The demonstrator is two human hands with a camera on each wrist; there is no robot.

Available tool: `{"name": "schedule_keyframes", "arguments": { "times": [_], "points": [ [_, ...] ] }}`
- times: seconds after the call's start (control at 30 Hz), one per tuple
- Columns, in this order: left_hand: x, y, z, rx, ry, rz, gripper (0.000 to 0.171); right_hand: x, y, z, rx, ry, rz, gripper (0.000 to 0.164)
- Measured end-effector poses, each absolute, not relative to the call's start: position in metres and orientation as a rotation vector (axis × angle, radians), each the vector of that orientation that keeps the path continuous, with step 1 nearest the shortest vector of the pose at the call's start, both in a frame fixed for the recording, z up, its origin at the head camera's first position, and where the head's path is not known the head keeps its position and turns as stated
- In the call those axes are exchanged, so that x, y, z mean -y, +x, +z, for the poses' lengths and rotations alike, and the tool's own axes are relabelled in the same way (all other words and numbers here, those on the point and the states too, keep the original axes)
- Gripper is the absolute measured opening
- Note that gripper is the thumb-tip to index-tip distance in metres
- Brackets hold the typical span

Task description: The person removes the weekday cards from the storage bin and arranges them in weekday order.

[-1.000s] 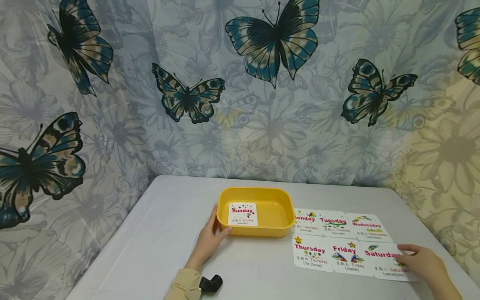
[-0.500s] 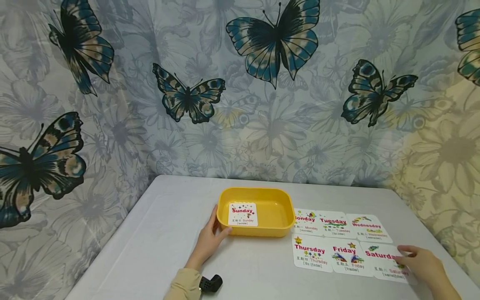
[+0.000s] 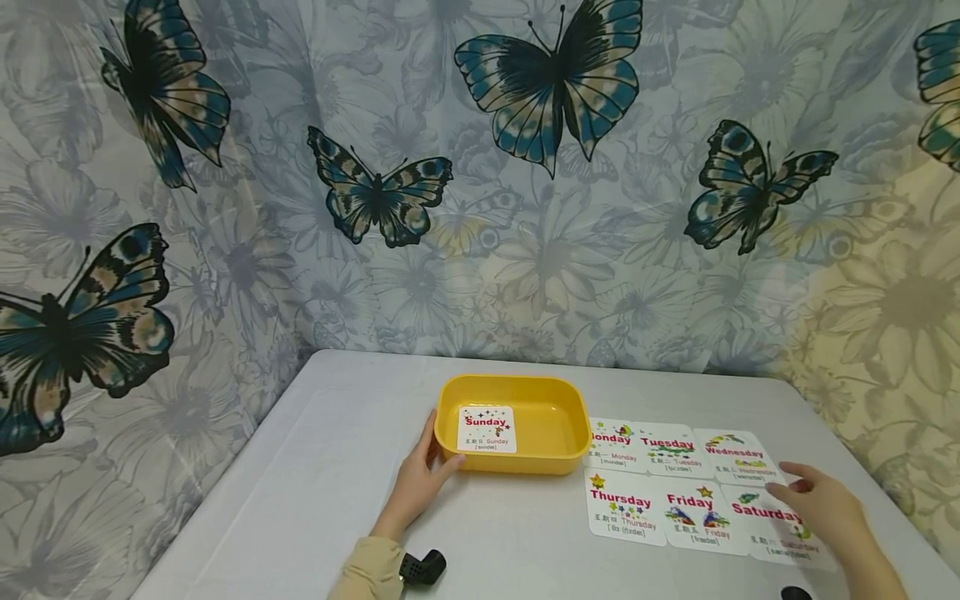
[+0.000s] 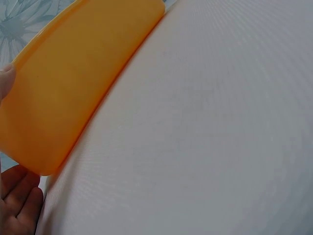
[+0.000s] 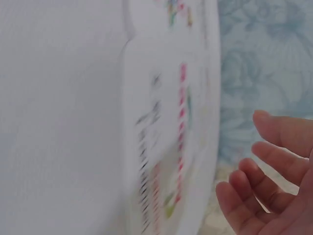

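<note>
In the head view my left hand (image 3: 418, 482) holds the near left corner of a yellow plastic box (image 3: 525, 464), thumb on its front and fingers along its left side. A white Sunday card (image 3: 486, 430) leans inside the box. Over the right edge of the Saturday card (image 3: 765, 523) hovers my right hand (image 3: 827, 510), with nothing in its fingers. The right wrist view shows that hand's loosely bent fingers (image 5: 264, 186) apart from the card. Left of Saturday lie the Friday card (image 3: 701, 518) and the Thursday card (image 3: 621, 508).
Behind that row lie the Monday card (image 3: 613, 446), partly hidden by the box, the Tuesday card (image 3: 670, 450) and the Wednesday card (image 3: 737, 457). All are on a white-covered table (image 3: 300, 483). A butterfly-printed curtain (image 3: 525, 275) hangs behind it.
My right hand has left the Saturday card's right edge and moved up and slightly left. The left hand and the box stay in place.
</note>
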State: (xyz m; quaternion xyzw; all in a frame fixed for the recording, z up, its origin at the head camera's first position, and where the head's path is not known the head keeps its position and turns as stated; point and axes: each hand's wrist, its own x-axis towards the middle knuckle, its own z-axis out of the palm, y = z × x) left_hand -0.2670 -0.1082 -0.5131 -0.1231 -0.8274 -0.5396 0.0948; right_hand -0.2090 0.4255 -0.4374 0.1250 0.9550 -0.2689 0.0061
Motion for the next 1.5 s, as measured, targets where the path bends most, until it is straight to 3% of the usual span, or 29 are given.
{"name": "schedule_keyframes", "arguments": {
  "times": [0.73, 1.2, 1.5],
  "points": [
    [0.108, -0.267, -0.514, 2.459, -0.364, -1.6, 0.09, -0.288, -0.243, -0.396, -3.171, -0.197, -1.051, 0.06],
    [0.108, -0.266, -0.508, 2.464, -0.349, -1.583, 0.088, -0.213, -0.265, -0.391, -3.098, -0.36, -1.023, 0.053],
    [0.109, -0.268, -0.512, 2.452, -0.366, -1.601, 0.088, -0.172, -0.281, -0.398, -3.021, -0.347, -1.041, 0.064]
  ]
}}
